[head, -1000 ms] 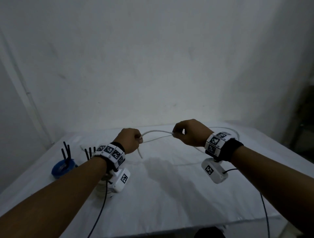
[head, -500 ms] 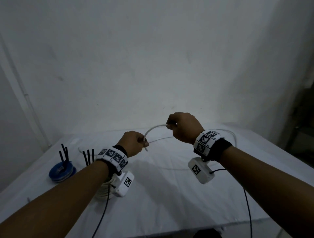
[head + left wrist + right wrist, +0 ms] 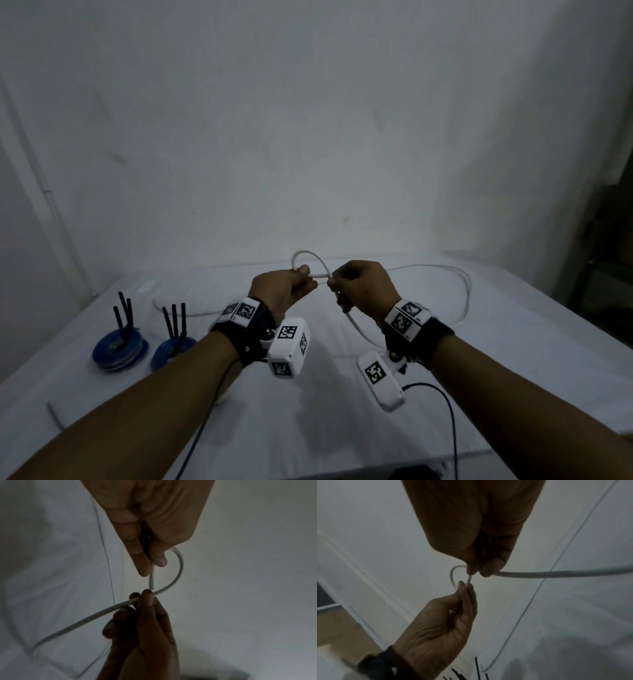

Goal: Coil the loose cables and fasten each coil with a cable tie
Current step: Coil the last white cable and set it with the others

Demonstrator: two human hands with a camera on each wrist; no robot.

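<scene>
A white cable (image 3: 463, 288) lies in a wide curve on the white-covered table (image 3: 342, 428), and one end is lifted between my hands. My left hand (image 3: 305, 277) pinches the cable's short end between thumb and fingers (image 3: 144, 566). My right hand (image 3: 334, 282) pinches the same cable a little further along, close to the left fingertips. Between the two grips the cable (image 3: 180, 566) arches up in a small loop (image 3: 308, 257). From my right hand (image 3: 477, 570) the rest of the cable (image 3: 556, 573) trails down and off to the right.
Two blue coils (image 3: 120, 349) (image 3: 173, 353) sit at the table's left, each with black cable ties (image 3: 174, 318) sticking up. A dark piece of furniture (image 3: 609, 274) stands at the far right. The table's front edge (image 3: 342, 471) is just below my forearms.
My hands have come close together. The cable stretch between them has bent from a shallow arc into a small upright loop. The view has also tilted down a little.
</scene>
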